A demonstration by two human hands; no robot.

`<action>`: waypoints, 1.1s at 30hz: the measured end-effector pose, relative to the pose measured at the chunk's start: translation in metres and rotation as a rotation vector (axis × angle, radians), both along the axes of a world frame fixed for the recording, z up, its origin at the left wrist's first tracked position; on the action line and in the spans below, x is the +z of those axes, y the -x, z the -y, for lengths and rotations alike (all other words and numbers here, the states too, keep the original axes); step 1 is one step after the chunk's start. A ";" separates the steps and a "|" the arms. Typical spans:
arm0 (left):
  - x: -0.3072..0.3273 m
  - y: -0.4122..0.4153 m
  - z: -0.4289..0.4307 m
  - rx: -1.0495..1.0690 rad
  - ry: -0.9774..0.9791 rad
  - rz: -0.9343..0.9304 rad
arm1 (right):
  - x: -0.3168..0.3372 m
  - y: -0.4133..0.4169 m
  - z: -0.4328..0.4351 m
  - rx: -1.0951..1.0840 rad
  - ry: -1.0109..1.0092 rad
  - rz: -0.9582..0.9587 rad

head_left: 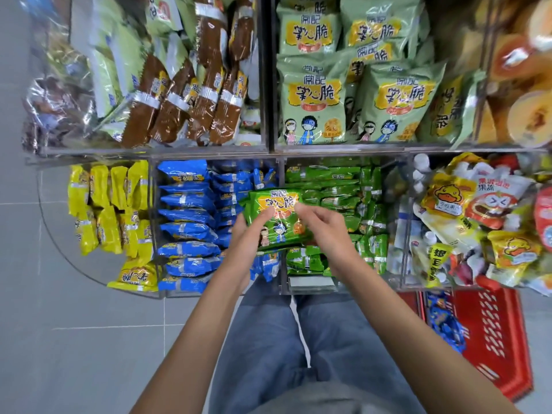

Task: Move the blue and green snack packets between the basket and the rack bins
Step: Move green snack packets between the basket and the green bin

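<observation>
- Left hand [246,234]: fingers clasp the lower left edge of a glossy green plastic snack packet [276,216].
- Right hand [324,224]: curled fingers grip the packet's right side.
- Just right of the grip: clear bin of green packets [343,201]; just left: clear bin of blue packets [188,225].
- Lower right, well apart: red slotted plastic basket [501,339].

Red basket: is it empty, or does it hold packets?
Not empty: blue snack packets lie at the left end of the red basket.
</observation>
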State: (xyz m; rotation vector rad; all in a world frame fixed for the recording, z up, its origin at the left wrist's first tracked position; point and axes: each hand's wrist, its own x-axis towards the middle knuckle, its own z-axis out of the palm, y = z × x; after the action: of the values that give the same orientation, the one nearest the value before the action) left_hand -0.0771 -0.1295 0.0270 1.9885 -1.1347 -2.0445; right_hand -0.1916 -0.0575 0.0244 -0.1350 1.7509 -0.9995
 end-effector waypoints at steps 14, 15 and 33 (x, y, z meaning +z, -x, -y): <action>-0.009 -0.020 0.004 -0.053 0.086 0.118 | -0.042 0.057 -0.017 -0.053 -0.123 -0.105; -0.010 -0.023 0.004 -0.049 0.084 0.129 | -0.048 0.058 -0.017 0.033 -0.121 -0.173; -0.016 -0.043 -0.012 -0.020 0.087 0.172 | -0.103 0.047 0.010 -0.080 -0.021 -0.454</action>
State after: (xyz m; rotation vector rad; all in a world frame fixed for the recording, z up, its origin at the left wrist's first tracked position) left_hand -0.0343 -0.1171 0.0106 2.1528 -1.2557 -1.8281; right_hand -0.2388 -0.0676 -0.0786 -0.2987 2.1927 -1.0652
